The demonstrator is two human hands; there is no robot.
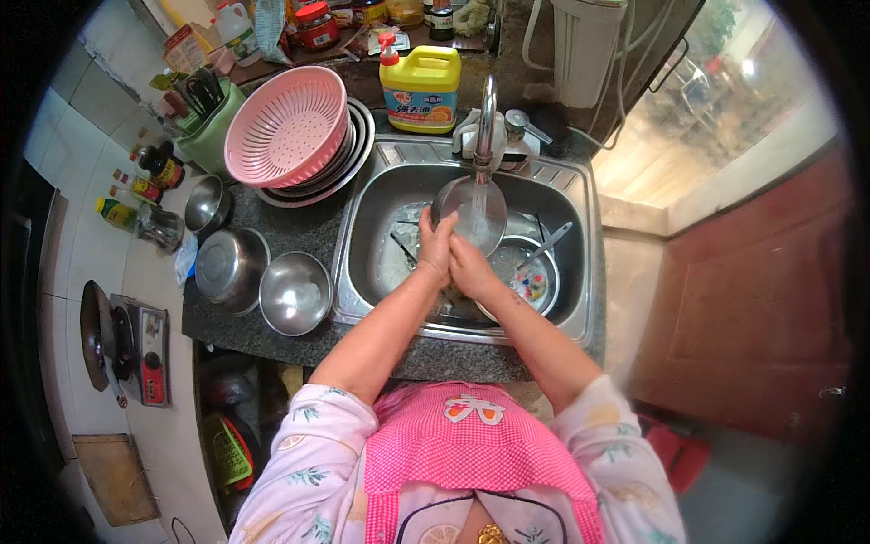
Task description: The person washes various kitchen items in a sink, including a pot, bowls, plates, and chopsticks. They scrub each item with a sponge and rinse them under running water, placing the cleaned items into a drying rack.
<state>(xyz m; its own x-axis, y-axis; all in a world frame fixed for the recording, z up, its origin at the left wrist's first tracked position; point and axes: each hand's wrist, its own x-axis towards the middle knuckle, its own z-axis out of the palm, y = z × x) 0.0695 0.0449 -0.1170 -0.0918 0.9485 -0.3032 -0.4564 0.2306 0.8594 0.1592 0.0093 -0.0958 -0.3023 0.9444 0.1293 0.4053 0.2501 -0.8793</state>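
Note:
A round bowl is held tilted under the running faucet, and water streams onto it. My left hand grips its left and near edge. Close against it, my right hand is at the bowl's near rim, its fingertips partly hidden. Both hands are over the stainless steel sink. Below them, a metal basin in the sink contains water, a grey-handled utensil and a patch of colourful spots. Dark chopsticks or similar sticks lie on the sink's left side.
Left of the sink are steel bowls, an upturned steel pot and a pink colander on stacked basins. A yellow detergent jug stands behind it. Sauce bottles line the left wall. A red-brown door is at right.

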